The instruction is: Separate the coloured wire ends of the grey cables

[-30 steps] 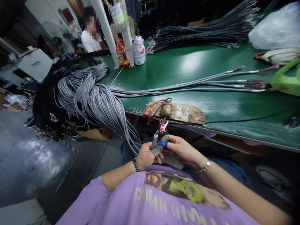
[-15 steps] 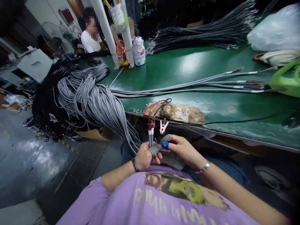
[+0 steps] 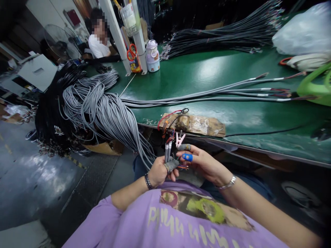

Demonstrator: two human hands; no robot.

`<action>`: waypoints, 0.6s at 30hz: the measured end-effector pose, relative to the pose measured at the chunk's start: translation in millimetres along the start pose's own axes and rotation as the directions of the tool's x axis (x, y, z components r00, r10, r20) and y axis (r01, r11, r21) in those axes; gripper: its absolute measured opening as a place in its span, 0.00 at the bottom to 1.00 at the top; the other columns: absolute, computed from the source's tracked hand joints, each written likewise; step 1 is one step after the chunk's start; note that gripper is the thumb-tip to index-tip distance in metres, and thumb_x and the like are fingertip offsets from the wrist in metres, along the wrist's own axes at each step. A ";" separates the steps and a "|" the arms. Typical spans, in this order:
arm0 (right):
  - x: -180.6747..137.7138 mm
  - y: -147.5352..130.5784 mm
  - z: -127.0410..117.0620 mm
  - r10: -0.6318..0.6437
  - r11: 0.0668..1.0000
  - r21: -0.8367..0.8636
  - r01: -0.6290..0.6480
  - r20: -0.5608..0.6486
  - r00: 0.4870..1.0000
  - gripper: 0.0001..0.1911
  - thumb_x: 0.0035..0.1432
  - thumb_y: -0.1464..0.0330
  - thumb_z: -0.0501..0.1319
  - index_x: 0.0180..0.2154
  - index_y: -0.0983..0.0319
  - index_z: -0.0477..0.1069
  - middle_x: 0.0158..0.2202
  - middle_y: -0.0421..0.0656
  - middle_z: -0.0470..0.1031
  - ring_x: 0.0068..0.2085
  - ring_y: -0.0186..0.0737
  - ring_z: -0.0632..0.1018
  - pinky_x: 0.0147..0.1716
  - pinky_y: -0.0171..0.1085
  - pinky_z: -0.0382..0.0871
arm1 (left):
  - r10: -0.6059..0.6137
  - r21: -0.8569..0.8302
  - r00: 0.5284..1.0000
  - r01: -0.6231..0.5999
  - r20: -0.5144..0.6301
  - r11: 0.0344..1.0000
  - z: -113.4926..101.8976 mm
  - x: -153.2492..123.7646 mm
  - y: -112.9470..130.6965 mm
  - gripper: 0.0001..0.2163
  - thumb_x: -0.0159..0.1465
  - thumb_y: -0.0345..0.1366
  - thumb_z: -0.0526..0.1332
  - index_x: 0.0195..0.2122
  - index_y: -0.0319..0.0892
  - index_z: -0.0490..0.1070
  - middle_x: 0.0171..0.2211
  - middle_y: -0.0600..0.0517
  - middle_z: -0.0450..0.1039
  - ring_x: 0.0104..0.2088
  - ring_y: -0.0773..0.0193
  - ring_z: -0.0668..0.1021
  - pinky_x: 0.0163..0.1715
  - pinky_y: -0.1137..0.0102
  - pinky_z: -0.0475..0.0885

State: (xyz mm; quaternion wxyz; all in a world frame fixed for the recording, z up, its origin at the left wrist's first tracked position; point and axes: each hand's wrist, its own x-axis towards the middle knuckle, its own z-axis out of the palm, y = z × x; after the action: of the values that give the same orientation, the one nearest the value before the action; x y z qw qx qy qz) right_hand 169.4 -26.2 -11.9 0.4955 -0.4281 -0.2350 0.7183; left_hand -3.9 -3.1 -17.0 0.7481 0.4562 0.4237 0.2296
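My left hand (image 3: pixel 162 170) is closed around the ends of grey cables (image 3: pixel 168 151), held upright below the bench edge. A grey cover sits on its thumb. Thin coloured wires (image 3: pixel 183 167) stick out from under this hand to the right. My right hand (image 3: pixel 203 161) is just to the right of it, with a blue cover (image 3: pixel 187 157) on the thumb and a grey one on a fingertip. Those two fingers are apart, and I see nothing between them. Just above them a pink clip (image 3: pixel 179 139) stands at the bench edge.
On the green bench (image 3: pixel 212 72) lies a worn wooden block (image 3: pixel 204 125) with red and black leads. A large bundle of grey cable (image 3: pixel 103 100) hangs over the left edge. Black cables (image 3: pixel 214 41), a bottle (image 3: pixel 153 57) and a plastic bag (image 3: pixel 303 31) are farther back. A person (image 3: pixel 98 44) sits beyond.
My right hand has drawn slightly away from my left, and its thumb and finger have parted. The cable ends in my left hand have tilted a little to the right.
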 end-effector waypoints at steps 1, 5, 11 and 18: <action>-0.6 0.0 2.1 -0.007 1.000 -0.029 0.008 0.016 1.000 0.23 0.37 0.68 0.75 0.38 0.61 0.72 0.34 0.41 0.78 0.30 0.33 0.75 0.30 0.34 0.67 | -0.001 0.002 1.000 0.001 0.003 1.000 0.4 -0.1 0.2 0.24 0.49 0.56 0.66 0.27 0.37 0.67 0.16 0.54 0.70 0.11 0.72 0.68 0.11 0.77 0.56; 1.7 4.2 5.9 -0.060 0.991 -0.117 0.058 -0.011 0.998 0.22 0.36 0.67 0.75 0.35 0.62 0.71 0.29 0.40 0.77 0.28 0.32 0.73 0.29 0.34 0.65 | 0.000 -0.009 1.000 0.000 0.008 1.000 1.3 -0.4 -0.9 0.23 0.50 0.55 0.66 0.26 0.37 0.67 0.16 0.54 0.70 0.11 0.72 0.68 0.10 0.77 0.55; 4.4 11.9 5.1 -0.085 0.989 -0.124 0.080 -0.035 0.996 0.22 0.36 0.68 0.74 0.34 0.62 0.70 0.30 0.39 0.75 0.28 0.32 0.73 0.30 0.34 0.64 | 0.038 -0.022 0.999 -0.039 -0.015 0.999 0.8 0.4 -3.5 0.21 0.52 0.53 0.65 0.27 0.37 0.67 0.17 0.54 0.70 0.11 0.72 0.69 0.10 0.77 0.56; -1.9 12.4 15.0 -0.057 0.998 -0.023 0.059 0.078 0.995 0.17 0.41 0.67 0.69 0.33 0.60 0.66 0.27 0.36 0.70 0.25 0.33 0.72 0.29 0.37 0.64 | 0.026 -0.031 1.000 -0.026 -0.002 0.999 0.2 2.9 -6.1 0.21 0.52 0.54 0.65 0.26 0.38 0.66 0.17 0.54 0.70 0.11 0.72 0.69 0.11 0.77 0.56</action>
State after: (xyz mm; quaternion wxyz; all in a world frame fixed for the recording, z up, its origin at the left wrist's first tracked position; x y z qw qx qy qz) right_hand 150.5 -31.6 -12.8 0.5013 -0.3990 -0.2757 0.7166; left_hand -2.5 -4.0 -23.5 0.7518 0.4498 0.4147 0.2462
